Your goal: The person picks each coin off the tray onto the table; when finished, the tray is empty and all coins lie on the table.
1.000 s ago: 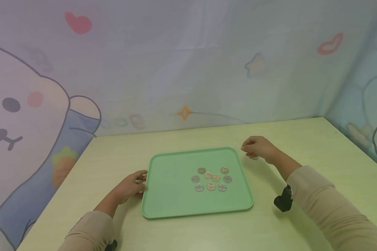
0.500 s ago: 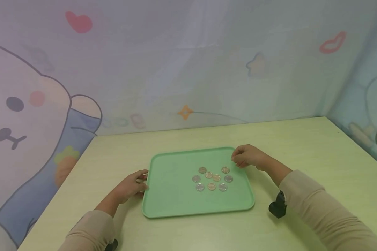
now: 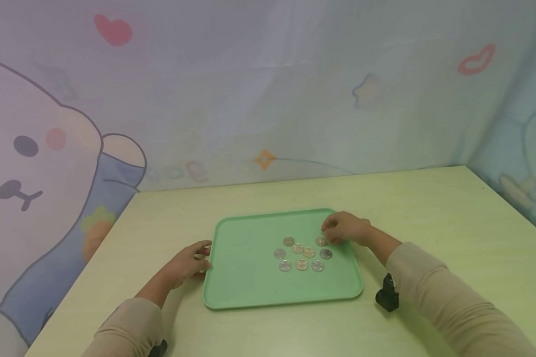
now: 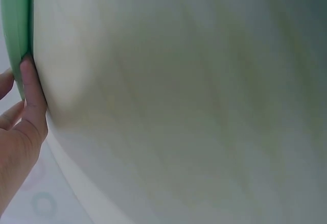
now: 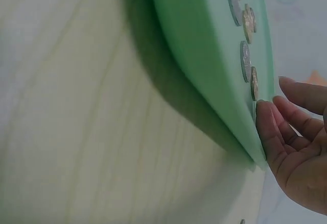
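Eight coins [image 3: 302, 253] – green tray [image 3: 245, 277], no legible writing

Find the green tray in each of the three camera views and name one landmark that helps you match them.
Head view: the green tray lies mid-table, coins on it.
Left wrist view: only its rim shows, top left, touched by the left hand.
Right wrist view: it runs down the upper right, edge-on.
Shared landmark: the pale wooden table.
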The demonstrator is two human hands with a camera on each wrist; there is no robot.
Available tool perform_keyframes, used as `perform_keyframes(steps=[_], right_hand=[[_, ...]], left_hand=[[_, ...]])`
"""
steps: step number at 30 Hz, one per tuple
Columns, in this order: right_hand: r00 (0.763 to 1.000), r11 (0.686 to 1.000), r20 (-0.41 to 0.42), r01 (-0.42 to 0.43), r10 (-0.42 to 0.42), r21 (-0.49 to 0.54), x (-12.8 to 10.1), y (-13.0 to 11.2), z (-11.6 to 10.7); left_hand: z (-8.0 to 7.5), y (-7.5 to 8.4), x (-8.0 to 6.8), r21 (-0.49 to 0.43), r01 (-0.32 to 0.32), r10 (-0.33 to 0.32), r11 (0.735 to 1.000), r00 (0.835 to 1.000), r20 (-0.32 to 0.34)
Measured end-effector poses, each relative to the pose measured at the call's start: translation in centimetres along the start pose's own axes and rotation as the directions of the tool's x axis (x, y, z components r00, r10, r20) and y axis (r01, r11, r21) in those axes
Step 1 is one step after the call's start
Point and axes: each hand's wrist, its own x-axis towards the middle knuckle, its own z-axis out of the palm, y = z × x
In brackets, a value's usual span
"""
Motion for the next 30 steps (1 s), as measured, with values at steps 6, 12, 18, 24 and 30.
perform_keyframes(steps=[6, 12, 18, 24, 30], right_hand=[[1.000, 0.994, -0.023, -0.002, 0.000, -0.106, -0.1, 0.2, 0.3], [0.999, 0.976, -0.054, -0.014, 0.002, -0.216, 0.4, 0.5, 0.8], [0.999, 0.961, -0.045, 0.010, -0.023, -0.277, 0.6, 0.2, 1.4], [0.999, 0.952, -0.029, 0.023, -0.034, -0.306, 0.7, 0.0, 1.7], [0.998, 0.960, -0.040, 0.028, -0.041, -0.279, 1.2, -0.3, 2.0]], left_hand=[[0.2, 0.4, 0.4, 0.021, -0.012, 0.012, 1.000, 1.000, 0.020], [0.3, 0.5, 0.4, 0.018, -0.003, 0.003, 1.000, 1.000, 0.021], [0.0, 0.1, -0.1, 0.012, -0.002, 0.002, 1.000, 1.000, 0.017], [-0.2, -0.1, -0.3, 0.026, -0.004, 0.004, 1.000, 1.000, 0.017], [-0.4, 0.1, -0.6, 0.041, -0.007, 0.006, 0.999, 1.000, 0.013]])
